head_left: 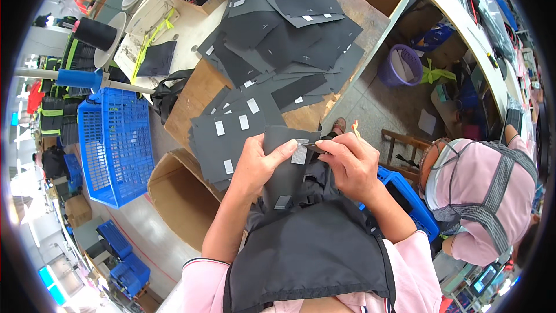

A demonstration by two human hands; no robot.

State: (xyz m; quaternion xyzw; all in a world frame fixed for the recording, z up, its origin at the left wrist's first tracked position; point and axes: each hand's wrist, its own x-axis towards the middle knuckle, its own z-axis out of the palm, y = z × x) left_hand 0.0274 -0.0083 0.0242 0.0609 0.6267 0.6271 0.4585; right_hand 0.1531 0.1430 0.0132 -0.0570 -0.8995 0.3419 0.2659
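My left hand [256, 165] grips a dark grey fabric panel [277, 171] over my lap, its thumb lying on top near a white label [299, 152]. A second white label [282, 202] is on the panel's lower end. My right hand [351, 162] is closed on a small, thin, dark pointed tool [313, 148]; its tip meets the edge of the upper label. Whether it is snips or tweezers I cannot tell, as my fingers cover most of it. A bit of orange [355, 127] sticks up above that hand.
Loose labelled panels [217, 139] lie just beyond my left hand, with a large heap of panels [278, 40] farther up the wooden table [200, 90]. An open cardboard box [179, 197] and a blue crate [113, 145] stand at left. A person in pink [480, 191] sits at right.
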